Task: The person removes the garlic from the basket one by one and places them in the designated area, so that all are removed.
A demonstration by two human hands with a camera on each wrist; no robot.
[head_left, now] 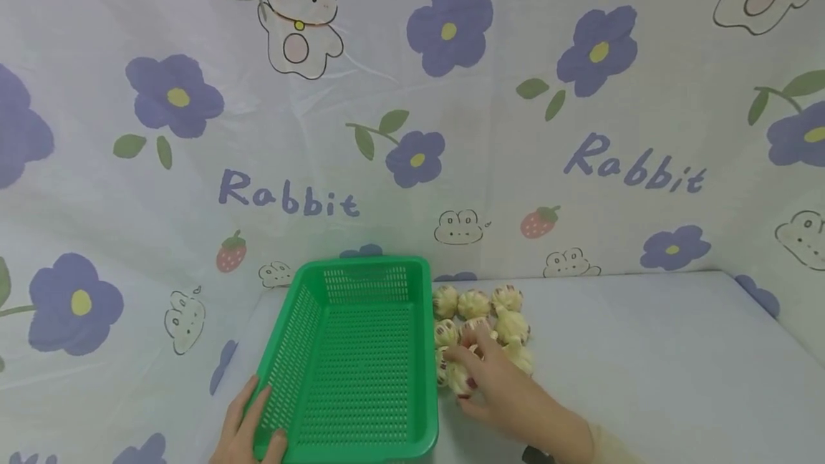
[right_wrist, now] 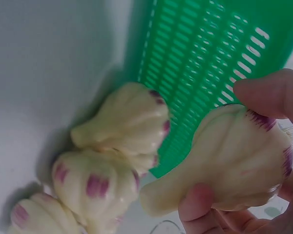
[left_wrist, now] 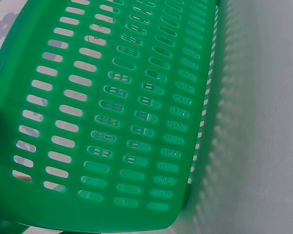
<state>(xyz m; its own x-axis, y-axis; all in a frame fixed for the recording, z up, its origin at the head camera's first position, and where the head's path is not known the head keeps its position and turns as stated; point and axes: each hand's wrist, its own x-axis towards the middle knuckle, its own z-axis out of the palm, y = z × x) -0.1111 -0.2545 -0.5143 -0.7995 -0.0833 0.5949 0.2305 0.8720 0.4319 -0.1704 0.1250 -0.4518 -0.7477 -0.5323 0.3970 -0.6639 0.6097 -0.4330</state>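
A garlic bulb [right_wrist: 239, 156], pale with purple patches, sits pinched between the thumb and fingers of my right hand [head_left: 499, 382]. In the right wrist view its stem points left, in front of the basket's wall. More garlic bulbs [head_left: 475, 304] lie in close rows along the basket's right side, a few partly behind my right hand. My left hand [head_left: 243, 428] holds the green plastic basket [head_left: 428, 349] by the near left rim, thumb on the inner side. The basket stands upright with nothing inside. In the left wrist view its slotted outer wall [left_wrist: 107, 122] hides the hand.
A white cloth-covered table [head_left: 644, 356] extends to the right of the bulbs. Behind it hangs a backdrop [head_left: 503, 156] printed with rabbits and purple flowers. A small dark object [head_left: 536, 455] shows beneath the right wrist.
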